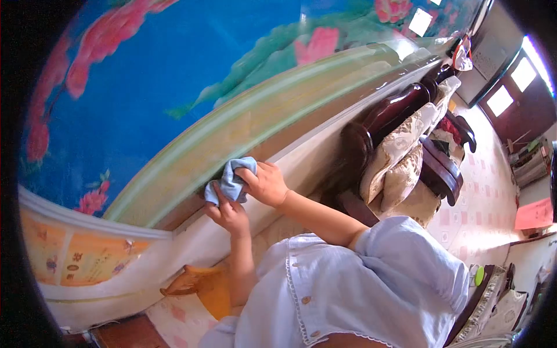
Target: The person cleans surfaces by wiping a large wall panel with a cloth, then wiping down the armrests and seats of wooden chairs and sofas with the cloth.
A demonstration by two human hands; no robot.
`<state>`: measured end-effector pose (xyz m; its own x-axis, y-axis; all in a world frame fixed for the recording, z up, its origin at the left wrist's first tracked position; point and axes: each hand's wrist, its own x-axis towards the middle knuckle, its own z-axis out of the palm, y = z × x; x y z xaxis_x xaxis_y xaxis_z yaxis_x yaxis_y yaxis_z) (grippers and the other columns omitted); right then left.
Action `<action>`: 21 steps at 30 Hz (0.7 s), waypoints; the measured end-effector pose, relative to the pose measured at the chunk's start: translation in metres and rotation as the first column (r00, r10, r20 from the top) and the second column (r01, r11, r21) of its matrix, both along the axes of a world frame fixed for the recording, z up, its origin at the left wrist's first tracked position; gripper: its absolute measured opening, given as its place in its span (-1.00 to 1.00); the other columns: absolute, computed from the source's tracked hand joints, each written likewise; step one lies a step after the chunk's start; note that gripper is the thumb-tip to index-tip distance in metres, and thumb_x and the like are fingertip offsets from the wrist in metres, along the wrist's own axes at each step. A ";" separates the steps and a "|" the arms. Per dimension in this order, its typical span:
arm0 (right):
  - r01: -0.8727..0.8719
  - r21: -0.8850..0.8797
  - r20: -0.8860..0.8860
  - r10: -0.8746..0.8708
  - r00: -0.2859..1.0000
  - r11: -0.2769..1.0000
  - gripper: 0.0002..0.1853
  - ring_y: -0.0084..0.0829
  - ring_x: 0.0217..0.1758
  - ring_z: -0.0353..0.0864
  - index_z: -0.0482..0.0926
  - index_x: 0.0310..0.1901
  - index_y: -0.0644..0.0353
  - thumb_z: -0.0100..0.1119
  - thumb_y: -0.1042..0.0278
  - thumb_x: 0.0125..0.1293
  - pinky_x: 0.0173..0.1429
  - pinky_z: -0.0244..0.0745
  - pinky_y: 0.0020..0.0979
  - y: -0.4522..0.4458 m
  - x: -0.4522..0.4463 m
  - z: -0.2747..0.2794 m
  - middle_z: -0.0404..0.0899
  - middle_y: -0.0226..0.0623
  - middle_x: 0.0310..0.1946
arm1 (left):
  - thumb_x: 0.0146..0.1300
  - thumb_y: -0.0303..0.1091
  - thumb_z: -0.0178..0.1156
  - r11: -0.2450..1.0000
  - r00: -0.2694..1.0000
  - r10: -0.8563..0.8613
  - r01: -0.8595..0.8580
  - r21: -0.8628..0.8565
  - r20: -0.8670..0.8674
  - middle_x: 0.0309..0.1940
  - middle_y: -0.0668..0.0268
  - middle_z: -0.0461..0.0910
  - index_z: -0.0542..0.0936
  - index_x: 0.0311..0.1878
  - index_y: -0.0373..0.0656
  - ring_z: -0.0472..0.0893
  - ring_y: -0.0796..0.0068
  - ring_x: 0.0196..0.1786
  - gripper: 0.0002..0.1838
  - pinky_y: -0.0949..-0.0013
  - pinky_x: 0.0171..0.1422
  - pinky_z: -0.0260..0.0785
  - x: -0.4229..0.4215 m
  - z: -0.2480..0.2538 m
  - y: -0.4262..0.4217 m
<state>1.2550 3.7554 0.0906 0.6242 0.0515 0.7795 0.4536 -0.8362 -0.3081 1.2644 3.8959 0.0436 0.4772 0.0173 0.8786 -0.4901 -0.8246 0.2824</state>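
A light blue cloth (231, 181) is bunched up between my two hands, against the lower border of a glossy painted wall panel (174, 75). My left hand (228, 216) grips the cloth's lower edge with bent fingers. On its upper right side, my right hand (267, 183) has its fingers closed on the cloth. The panel shows a blue ground, pink flowers and green leaves, with a pale green and brown band (232, 139) along its bottom. Folds of the cloth hide some fingertips.
A dark wooden sofa (362, 139) with patterned cushions (400, 152) stands along the wall at right. An orange-brown wooden piece (191, 279) is below my left arm. An orange printed sheet (87, 258) is on the left wall. A door (516, 95) is at the far right.
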 end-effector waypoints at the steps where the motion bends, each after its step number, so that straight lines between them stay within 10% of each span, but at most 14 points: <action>1: 0.019 -0.012 -0.021 -0.019 1.000 1.000 -0.55 -0.28 -0.30 0.61 0.44 -0.04 -0.05 0.32 0.20 -0.01 -0.27 0.45 -0.25 -0.021 -0.001 0.000 0.53 -0.33 -0.24 | 0.25 -0.39 0.15 0.999 1.000 -0.004 0.005 0.047 -0.025 0.11 0.04 0.48 0.52 0.27 -0.14 0.48 0.00 0.01 -0.53 0.03 0.06 0.31 0.002 -0.005 -0.017; 5: 0.133 0.036 0.044 -0.134 0.990 0.991 -0.62 -0.25 -0.34 0.61 0.46 -0.11 -0.02 0.32 0.19 0.01 -0.32 0.46 -0.23 -0.099 -0.004 0.005 0.54 -0.32 -0.30 | 0.26 -0.37 0.20 0.978 0.986 -0.164 0.162 0.133 0.001 -0.26 0.20 0.38 0.53 0.27 -0.09 0.42 0.12 -0.20 -0.52 0.08 -0.05 0.32 0.003 0.015 -0.093; 21: 0.524 0.501 -0.177 -0.511 0.841 0.688 -0.61 0.04 -0.24 0.63 0.45 -0.02 0.00 0.24 0.46 0.08 -0.22 0.50 -0.12 -0.287 -0.009 0.019 0.62 -0.07 -0.29 | 0.17 -0.42 0.16 0.867 0.980 -0.199 0.173 0.467 0.008 -0.14 0.47 0.46 0.54 0.26 0.18 0.45 0.44 -0.05 -0.46 0.20 0.04 0.11 0.006 0.062 -0.291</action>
